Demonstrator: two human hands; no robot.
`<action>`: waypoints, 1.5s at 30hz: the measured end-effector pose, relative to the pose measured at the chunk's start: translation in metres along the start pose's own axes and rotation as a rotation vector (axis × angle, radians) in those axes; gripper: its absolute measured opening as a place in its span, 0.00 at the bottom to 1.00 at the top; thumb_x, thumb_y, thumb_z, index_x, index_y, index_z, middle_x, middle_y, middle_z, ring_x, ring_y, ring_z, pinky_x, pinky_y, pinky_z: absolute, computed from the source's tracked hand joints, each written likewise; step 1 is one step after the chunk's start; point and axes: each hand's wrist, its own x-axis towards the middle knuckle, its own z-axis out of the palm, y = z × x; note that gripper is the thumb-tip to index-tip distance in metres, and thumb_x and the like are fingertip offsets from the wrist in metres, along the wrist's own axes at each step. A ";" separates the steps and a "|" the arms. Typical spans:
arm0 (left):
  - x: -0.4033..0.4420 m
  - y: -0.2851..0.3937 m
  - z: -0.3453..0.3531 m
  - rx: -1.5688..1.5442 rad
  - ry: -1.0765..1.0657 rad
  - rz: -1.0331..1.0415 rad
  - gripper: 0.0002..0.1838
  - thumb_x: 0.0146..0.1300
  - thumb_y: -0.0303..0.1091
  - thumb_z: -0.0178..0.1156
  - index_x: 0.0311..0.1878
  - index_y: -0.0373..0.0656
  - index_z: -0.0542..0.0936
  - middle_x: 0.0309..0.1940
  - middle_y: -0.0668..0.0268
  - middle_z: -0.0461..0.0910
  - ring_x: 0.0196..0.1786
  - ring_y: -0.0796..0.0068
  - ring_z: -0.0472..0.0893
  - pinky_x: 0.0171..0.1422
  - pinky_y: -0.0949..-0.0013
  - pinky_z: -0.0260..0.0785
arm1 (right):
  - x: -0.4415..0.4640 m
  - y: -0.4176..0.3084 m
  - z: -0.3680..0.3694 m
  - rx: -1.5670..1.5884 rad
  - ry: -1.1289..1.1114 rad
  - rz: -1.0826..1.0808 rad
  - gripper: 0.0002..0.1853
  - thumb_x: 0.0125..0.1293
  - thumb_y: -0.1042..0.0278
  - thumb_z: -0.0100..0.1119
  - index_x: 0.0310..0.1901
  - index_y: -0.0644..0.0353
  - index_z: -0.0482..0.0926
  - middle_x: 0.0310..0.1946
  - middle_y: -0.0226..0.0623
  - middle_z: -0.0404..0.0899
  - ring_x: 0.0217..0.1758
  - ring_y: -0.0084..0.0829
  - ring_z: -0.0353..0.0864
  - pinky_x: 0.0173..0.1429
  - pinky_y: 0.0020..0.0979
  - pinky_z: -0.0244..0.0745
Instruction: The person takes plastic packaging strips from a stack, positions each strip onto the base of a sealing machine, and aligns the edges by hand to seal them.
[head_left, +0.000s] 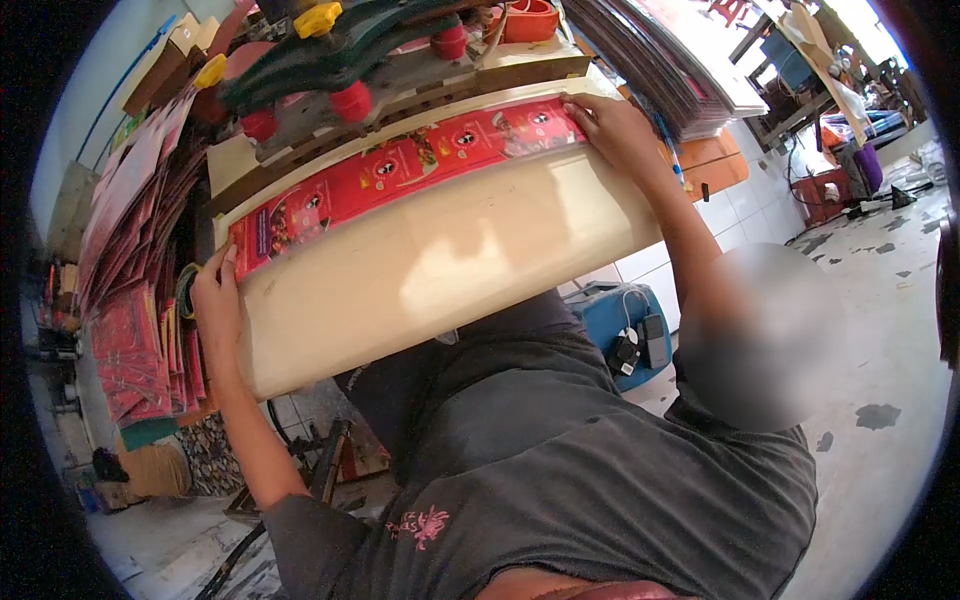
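A long red printed sheet (pixel 400 165) with food pictures and round logos lies flat along the far part of a cream-coloured board (pixel 350 300). At its left end my left hand (pixel 215 295) is closed on the edge, thumb on top and the other fingers partly hidden. My right hand (pixel 615 130) pinches the sheet's far right corner between thumb and fingers. Just beyond the sheet runs a machine's long metal bar (pixel 400 105). Above that bar sits a dark green frame (pixel 385 50) with red and yellow knobs.
Stacks of red printed sheets (pixel 135 250) stand at the left, beside a tape roll (pixel 187 290). Another tall stack (pixel 670 70) rises at the back right. A blue stool (pixel 625 335) carrying chargers is beside my body. Orange containers (pixel 525 20) sit behind the machine.
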 end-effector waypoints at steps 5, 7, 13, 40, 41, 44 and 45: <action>0.008 -0.008 0.017 -0.034 0.058 -0.061 0.23 0.80 0.46 0.56 0.62 0.36 0.85 0.53 0.44 0.87 0.57 0.49 0.87 0.64 0.58 0.74 | 0.007 -0.004 0.014 -0.084 0.020 0.096 0.18 0.79 0.47 0.53 0.60 0.41 0.87 0.45 0.50 0.89 0.48 0.54 0.88 0.54 0.52 0.81; 0.003 -0.005 0.018 -0.051 0.090 -0.071 0.23 0.80 0.46 0.56 0.61 0.36 0.85 0.53 0.44 0.87 0.57 0.49 0.87 0.63 0.58 0.75 | 0.005 0.003 0.019 -0.056 0.089 0.100 0.18 0.79 0.46 0.53 0.60 0.38 0.87 0.45 0.49 0.89 0.48 0.54 0.88 0.54 0.52 0.81; 0.001 -0.002 0.017 -0.103 0.108 -0.017 0.23 0.80 0.46 0.56 0.60 0.35 0.85 0.54 0.44 0.87 0.58 0.49 0.87 0.64 0.60 0.74 | 0.002 0.001 0.015 -0.034 0.087 0.165 0.19 0.78 0.43 0.54 0.58 0.37 0.88 0.45 0.48 0.90 0.49 0.53 0.89 0.55 0.51 0.81; 0.000 -0.009 0.031 -0.077 0.225 -0.042 0.17 0.76 0.48 0.60 0.56 0.51 0.90 0.41 0.47 0.88 0.45 0.41 0.86 0.49 0.48 0.78 | 0.005 0.012 0.018 0.074 0.088 0.112 0.25 0.79 0.44 0.55 0.61 0.57 0.86 0.53 0.50 0.89 0.56 0.49 0.89 0.63 0.42 0.79; 0.000 -0.010 0.031 -0.081 0.224 -0.040 0.17 0.76 0.48 0.60 0.56 0.51 0.90 0.41 0.47 0.88 0.45 0.41 0.86 0.49 0.48 0.78 | 0.005 0.013 0.017 0.070 0.089 0.113 0.25 0.79 0.44 0.55 0.61 0.57 0.86 0.53 0.50 0.89 0.56 0.49 0.89 0.63 0.42 0.79; -0.001 -0.002 0.025 -0.065 0.221 -0.048 0.17 0.76 0.47 0.60 0.55 0.50 0.90 0.41 0.47 0.87 0.45 0.41 0.86 0.49 0.48 0.78 | 0.004 0.010 0.014 0.130 0.082 0.105 0.24 0.80 0.46 0.56 0.62 0.56 0.86 0.54 0.49 0.89 0.56 0.48 0.89 0.63 0.41 0.78; -0.003 0.001 0.021 -0.070 0.180 -0.079 0.17 0.76 0.45 0.59 0.56 0.47 0.89 0.45 0.48 0.87 0.49 0.42 0.86 0.53 0.50 0.78 | 0.003 0.007 0.012 0.117 0.074 0.110 0.23 0.80 0.47 0.56 0.61 0.56 0.86 0.53 0.49 0.89 0.57 0.47 0.89 0.62 0.39 0.79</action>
